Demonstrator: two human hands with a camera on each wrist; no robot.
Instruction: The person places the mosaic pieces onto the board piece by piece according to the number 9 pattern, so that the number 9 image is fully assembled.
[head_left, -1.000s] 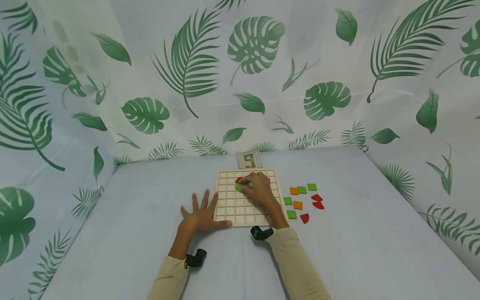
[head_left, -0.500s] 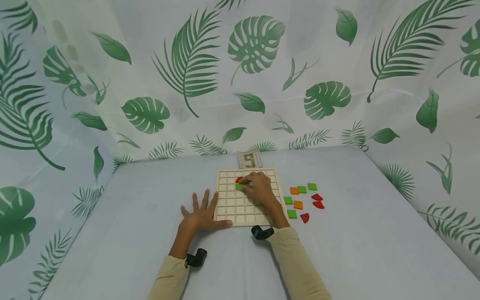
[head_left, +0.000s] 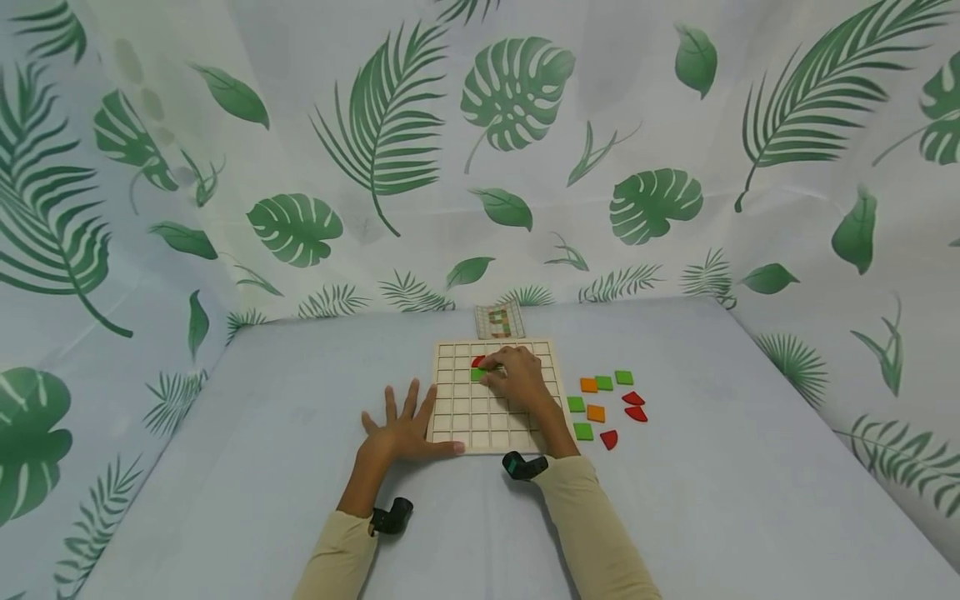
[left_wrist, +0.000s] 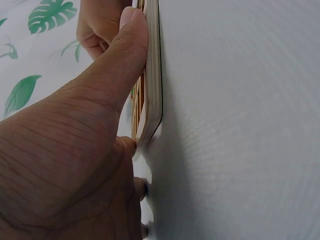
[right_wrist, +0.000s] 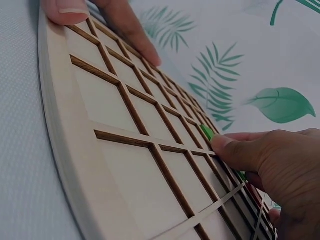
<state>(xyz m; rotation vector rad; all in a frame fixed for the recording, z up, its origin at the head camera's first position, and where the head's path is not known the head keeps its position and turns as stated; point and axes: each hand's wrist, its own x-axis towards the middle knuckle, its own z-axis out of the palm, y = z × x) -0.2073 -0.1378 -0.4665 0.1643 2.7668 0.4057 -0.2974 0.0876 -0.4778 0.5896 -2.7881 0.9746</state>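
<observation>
A wooden grid board (head_left: 468,421) lies in the middle of the table. My left hand (head_left: 401,435) spreads its fingers at its near-left corner; the thumb rests on the front rim and the index fingertip touches the left edge. Over the board's upper middle, my right hand (head_left: 517,379) curls its fingers and pinches a green square tile (head_left: 477,376), also visible by the thumb in the right wrist view as a green tile (right_wrist: 206,132). Just behind that tile sits a red quarter-circle piece (head_left: 477,362), partly covered by the fingers. Part of the grid is hidden beneath this hand.
Right of the board lie several loose green square tiles (head_left: 583,432), orange squares (head_left: 596,413) and red quarter-circle pieces (head_left: 609,439). Behind it stands a printed pattern card (head_left: 499,321). A leaf-print cloth (head_left: 420,275) surrounds the white table (head_left: 225,450).
The head view has shifted slightly. Both hands keep practically the same place and pose on the board, and the loose pieces have not moved.
</observation>
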